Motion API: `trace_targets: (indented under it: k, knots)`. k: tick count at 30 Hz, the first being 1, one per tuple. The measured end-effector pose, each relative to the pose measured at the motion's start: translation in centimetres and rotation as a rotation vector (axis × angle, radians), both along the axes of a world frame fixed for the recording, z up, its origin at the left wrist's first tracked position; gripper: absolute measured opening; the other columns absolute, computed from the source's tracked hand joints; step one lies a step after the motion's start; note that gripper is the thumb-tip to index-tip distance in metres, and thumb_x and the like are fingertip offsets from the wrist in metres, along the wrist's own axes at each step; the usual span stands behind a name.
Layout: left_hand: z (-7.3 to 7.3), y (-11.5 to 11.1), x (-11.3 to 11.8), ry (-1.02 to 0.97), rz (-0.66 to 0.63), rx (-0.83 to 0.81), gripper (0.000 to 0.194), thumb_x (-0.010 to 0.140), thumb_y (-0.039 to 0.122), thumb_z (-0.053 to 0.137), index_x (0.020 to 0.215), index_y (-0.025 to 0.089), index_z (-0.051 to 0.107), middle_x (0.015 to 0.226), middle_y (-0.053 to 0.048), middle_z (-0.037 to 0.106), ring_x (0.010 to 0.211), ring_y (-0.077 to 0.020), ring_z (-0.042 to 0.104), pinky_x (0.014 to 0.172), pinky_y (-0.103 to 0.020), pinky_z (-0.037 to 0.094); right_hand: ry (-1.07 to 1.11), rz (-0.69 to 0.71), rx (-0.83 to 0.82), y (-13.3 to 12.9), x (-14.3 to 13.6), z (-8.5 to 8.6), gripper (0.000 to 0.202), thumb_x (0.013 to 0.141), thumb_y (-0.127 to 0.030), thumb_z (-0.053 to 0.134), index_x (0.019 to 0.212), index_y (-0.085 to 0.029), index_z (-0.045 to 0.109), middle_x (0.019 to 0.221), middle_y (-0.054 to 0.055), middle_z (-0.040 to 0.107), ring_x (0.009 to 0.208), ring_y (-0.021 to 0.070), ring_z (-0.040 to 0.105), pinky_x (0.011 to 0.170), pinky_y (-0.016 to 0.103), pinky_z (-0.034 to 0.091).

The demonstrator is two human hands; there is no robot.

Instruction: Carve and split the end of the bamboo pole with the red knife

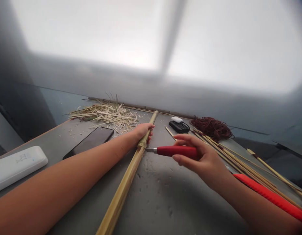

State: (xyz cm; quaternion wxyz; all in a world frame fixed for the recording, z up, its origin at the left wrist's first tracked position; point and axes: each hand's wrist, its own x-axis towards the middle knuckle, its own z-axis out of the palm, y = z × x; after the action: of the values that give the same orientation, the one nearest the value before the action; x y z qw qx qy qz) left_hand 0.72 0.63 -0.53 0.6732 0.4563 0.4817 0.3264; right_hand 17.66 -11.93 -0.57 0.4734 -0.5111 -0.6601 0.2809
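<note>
A long bamboo pole runs away from me across the grey table. My left hand is wrapped round its far part, just beyond a thick joint; some fingers are hidden behind the pole. In my right hand is a knife with a red handle, held between thumb and fingers. Its short metal blade points left and meets the pole just on my side of the joint. Whether the edge has bitten into the bamboo, I cannot tell.
Pale bamboo shavings are heaped at the back left. A dark phone and a white case lie left. Right are a black device, dark red cord, thin bamboo sticks and a red-handled tool.
</note>
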Motion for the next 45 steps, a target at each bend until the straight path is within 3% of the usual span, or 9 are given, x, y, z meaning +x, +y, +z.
trace_targets:
  k: [2,5,10,14,17,23,33,41,45]
  knots:
    - [0.1,-0.3,0.2,-0.03,0.021,-0.008,0.022,0.089,0.029,0.048,0.07,0.019,0.043,0.052,0.004,0.045,0.035,-0.0074,0.039,0.035,-0.021,0.034,0.222,-0.029,-0.062,0.4,-0.6,-0.2,0.041,0.064,-0.035,0.082,0.101,-0.027,0.067,0.074,0.0,0.067,0.058,0.0143,0.06,0.055,0.028,0.05]
    - [0.3,-0.9,0.6,-0.092,0.044,-0.03,0.023,0.091,0.029,0.044,0.07,0.02,0.042,0.049,0.005,0.042,0.033,-0.0078,0.037,0.035,-0.021,0.033,0.477,0.044,-0.131,0.8,-2.2,-0.8,0.038,0.059,-0.039,0.085,0.088,-0.023,0.068,0.068,-0.001,0.066,0.057,0.0129,0.058,0.056,0.028,0.05]
    - [0.2,-1.1,0.7,-0.103,0.059,-0.049,0.024,0.091,0.03,0.044,0.069,0.02,0.041,0.046,0.006,0.04,0.033,-0.0079,0.034,0.035,-0.021,0.031,0.409,0.195,-0.322,2.1,-3.3,-0.4,0.034,0.063,-0.041,0.083,0.082,-0.018,0.066,0.061,0.0,0.065,0.059,0.0147,0.061,0.058,0.028,0.052]
    - [-0.1,-0.7,0.6,-0.145,0.079,-0.046,0.023,0.091,0.027,0.043,0.069,0.02,0.041,0.046,0.006,0.039,0.033,-0.0081,0.033,0.036,-0.021,0.03,0.075,0.228,-0.188,3.4,-2.9,1.1,0.025,0.069,-0.04,0.077,0.073,-0.017,0.069,0.061,0.003,0.069,0.058,0.0143,0.06,0.057,0.027,0.049]
    - [-0.2,-0.6,0.7,-0.155,0.046,-0.058,0.024,0.091,0.028,0.043,0.068,0.02,0.04,0.046,0.006,0.039,0.033,-0.0079,0.032,0.036,-0.021,0.028,-0.023,0.223,-0.067,3.5,-2.8,0.9,0.018,0.072,-0.036,0.074,0.073,-0.019,0.069,0.068,0.004,0.072,0.061,0.0153,0.063,0.056,0.026,0.049]
    - [-0.2,-0.6,1.1,-0.103,0.026,-0.018,0.024,0.091,0.026,0.043,0.068,0.02,0.04,0.047,0.006,0.04,0.034,-0.0072,0.033,0.037,-0.02,0.029,-0.002,0.289,0.129,2.6,-2.7,-1.6,0.008,0.076,-0.026,0.069,0.079,-0.023,0.062,0.083,0.003,0.074,0.075,0.0175,0.069,0.068,0.028,0.055]
    - [0.2,-1.3,1.2,0.016,0.027,0.059,0.018,0.091,0.027,0.044,0.075,0.019,0.044,0.051,0.005,0.042,0.038,-0.0089,0.038,0.04,-0.021,0.032,0.056,0.263,0.372,2.2,-3.2,-2.1,0.016,0.074,-0.013,0.07,0.077,-0.029,0.068,0.082,0.001,0.077,0.078,0.0218,0.073,0.075,0.033,0.06]
    - [0.1,-1.1,1.2,0.02,-0.031,0.068,0.024,0.09,0.026,0.042,0.068,0.02,0.041,0.047,0.004,0.04,0.036,-0.0098,0.035,0.039,-0.023,0.03,0.214,0.229,0.357,2.6,-2.9,-1.9,0.012,0.079,-0.018,0.069,0.082,-0.029,0.068,0.084,-0.002,0.077,0.082,0.017,0.073,0.078,0.03,0.059]
    - [0.1,-1.1,1.3,0.038,-0.05,0.102,0.025,0.091,0.025,0.043,0.067,0.02,0.042,0.046,0.005,0.04,0.035,-0.0096,0.036,0.038,-0.024,0.03,0.135,0.228,0.31,2.5,-2.9,-1.8,0.01,0.078,-0.02,0.071,0.085,-0.027,0.069,0.086,0.0,0.077,0.082,0.0189,0.073,0.076,0.031,0.06]
